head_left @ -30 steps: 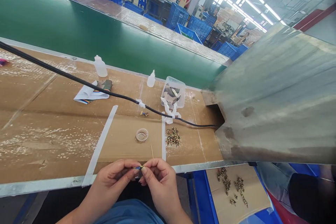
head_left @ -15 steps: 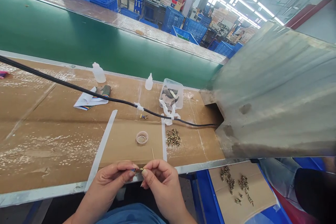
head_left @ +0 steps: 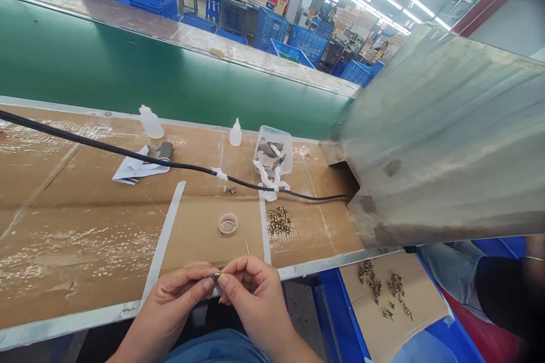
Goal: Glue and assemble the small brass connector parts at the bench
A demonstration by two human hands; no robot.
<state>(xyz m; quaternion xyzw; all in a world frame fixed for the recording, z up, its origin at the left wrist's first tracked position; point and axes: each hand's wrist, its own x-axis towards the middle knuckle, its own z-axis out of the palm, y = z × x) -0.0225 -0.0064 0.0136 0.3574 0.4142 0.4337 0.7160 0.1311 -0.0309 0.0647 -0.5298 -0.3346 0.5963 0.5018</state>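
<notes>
At the bench's front edge my left hand (head_left: 184, 295) and my right hand (head_left: 251, 294) meet, fingertips pinched together around a small part (head_left: 216, 276) with gold and blue on it, mostly hidden by the fingers. Just beyond them a thin stick (head_left: 247, 246) and a small round clear dish (head_left: 227, 225) rest on the cardboard. To the right of the white tape lies a pile of small brass-coloured parts (head_left: 280, 220). One more small part (head_left: 230, 189) sits behind the dish, close to the black cable.
A black cable (head_left: 187, 166) crosses the bench. Behind it stand two white bottles (head_left: 151, 123), a folded cloth (head_left: 142, 163) and a clear box (head_left: 286, 165). A metal panel (head_left: 434, 142) rises at the right. More parts (head_left: 369, 282) lie on cardboard below; another person's legs (head_left: 451, 278) are beside it.
The view has shifted slightly. My two hands are a little closer together, with the small part now more covered by my fingertips. The items on the bench stay in place.
</notes>
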